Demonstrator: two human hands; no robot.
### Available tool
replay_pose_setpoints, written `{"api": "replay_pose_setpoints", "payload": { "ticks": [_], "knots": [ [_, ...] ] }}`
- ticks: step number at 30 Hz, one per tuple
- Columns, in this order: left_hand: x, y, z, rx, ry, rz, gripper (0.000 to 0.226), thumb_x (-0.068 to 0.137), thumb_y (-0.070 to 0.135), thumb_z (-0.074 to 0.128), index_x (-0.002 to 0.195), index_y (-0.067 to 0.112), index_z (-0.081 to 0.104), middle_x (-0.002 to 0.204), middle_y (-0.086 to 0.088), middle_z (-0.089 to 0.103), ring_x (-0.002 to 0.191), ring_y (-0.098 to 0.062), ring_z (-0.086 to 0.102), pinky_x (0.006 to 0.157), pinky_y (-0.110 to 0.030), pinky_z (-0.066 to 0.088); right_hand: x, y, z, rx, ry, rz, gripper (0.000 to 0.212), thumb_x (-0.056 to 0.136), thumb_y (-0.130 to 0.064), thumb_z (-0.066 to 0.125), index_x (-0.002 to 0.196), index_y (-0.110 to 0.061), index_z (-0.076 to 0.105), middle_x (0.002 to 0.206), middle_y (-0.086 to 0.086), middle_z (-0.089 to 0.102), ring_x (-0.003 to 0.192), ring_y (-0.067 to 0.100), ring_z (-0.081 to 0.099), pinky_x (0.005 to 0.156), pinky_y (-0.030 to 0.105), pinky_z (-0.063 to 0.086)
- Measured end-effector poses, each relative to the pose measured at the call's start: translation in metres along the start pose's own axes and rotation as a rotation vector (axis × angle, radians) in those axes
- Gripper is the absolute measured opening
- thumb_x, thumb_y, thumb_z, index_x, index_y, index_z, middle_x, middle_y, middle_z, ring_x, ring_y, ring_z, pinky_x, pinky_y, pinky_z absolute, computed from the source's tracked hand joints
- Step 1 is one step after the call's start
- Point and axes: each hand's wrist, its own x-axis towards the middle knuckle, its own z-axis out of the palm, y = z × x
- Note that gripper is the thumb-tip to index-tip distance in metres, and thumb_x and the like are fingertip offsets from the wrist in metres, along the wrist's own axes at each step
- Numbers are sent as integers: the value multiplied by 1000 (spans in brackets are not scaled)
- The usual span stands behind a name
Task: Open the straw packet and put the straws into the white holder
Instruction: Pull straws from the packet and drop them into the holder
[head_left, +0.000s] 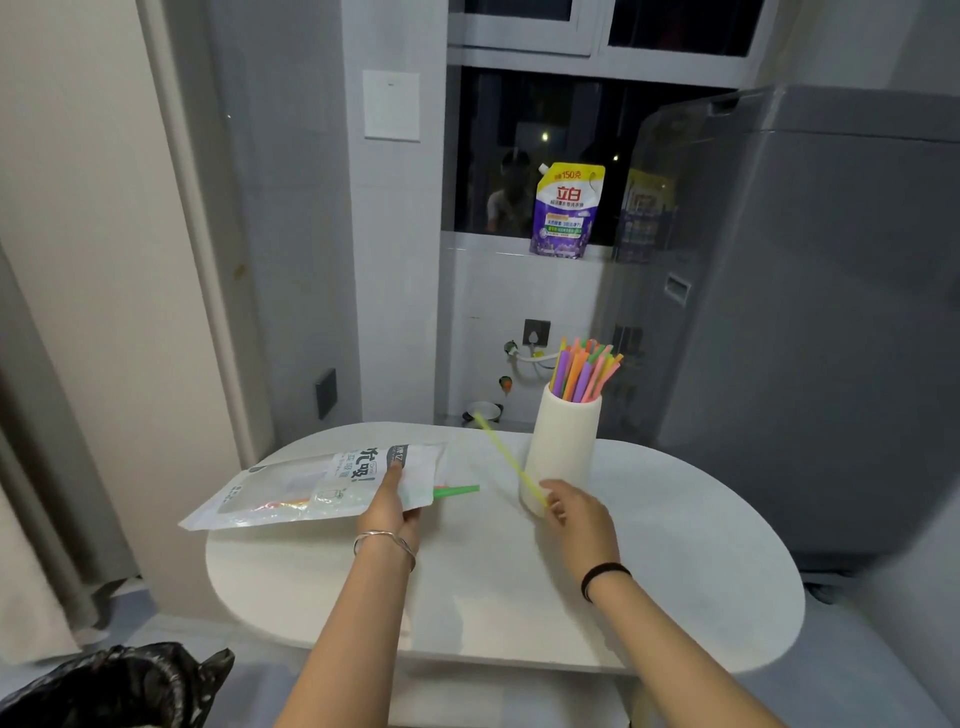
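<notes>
Pinching a thin yellow-green straw (506, 457) in my right hand (576, 514) beside the white cylindrical holder (563, 441) — my left hand (389, 506) grips the clear plastic straw packet (322, 486) above the white surface (675, 545).

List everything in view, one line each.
straw packet: one, white and clear, over table's left side
green straw: one, poking from the packet's end
white holder: one, upright on table
straws in holder: many, mixed colours
yellow straw: one, blurred, slanting across the holder's front
table: one, white, rounded
detergent pouch: one, purple-yellow, windowsill
grey appliance: one, right
black bag: one, bottom left
left hand: one, grips the packet
right hand: one, pinches the yellow straw
</notes>
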Motion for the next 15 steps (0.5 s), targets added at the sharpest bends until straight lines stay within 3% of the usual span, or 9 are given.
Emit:
{"api": "replay_pose_setpoints", "payload": {
  "ticks": [2, 5, 8, 15],
  "knots": [
    [-1, -1, 3, -15, -21, -6, 53, 90, 8, 64, 140, 10, 48, 112, -1, 64, 82, -12, 63, 46, -20, 56, 12, -12, -17, 167, 88, -5, 31, 85, -2, 54, 111, -16, 65, 94, 2, 62, 80, 19, 61, 77, 25, 53],
    [-1, -5, 7, 12, -27, -19, 52, 90, 9, 63, 140, 10, 48, 107, -1, 64, 79, -12, 61, 44, -19, 55, 29, -39, -47, 430, 203, -98, 27, 83, 0, 61, 102, -18, 65, 98, 5, 62, 80, 14, 60, 68, 6, 47],
    [-1, -11, 9, 12, -22, -30, 53, 90, 9, 63, 140, 10, 47, 95, 1, 63, 78, -12, 61, 42, -19, 54, 50, -66, -87, 684, 334, -142, 25, 82, 0, 64, 95, -21, 63, 95, 6, 66, 77, 13, 61, 68, 10, 49],
    [-3, -18, 13, 11, -33, -48, 53, 90, 8, 63, 141, 11, 47, 93, 2, 63, 78, -12, 61, 41, -20, 54, 85, -76, -128, 595, 444, -162, 24, 87, -1, 59, 108, -9, 63, 106, 12, 66, 87, 16, 64, 76, 19, 53]
  ]
}}
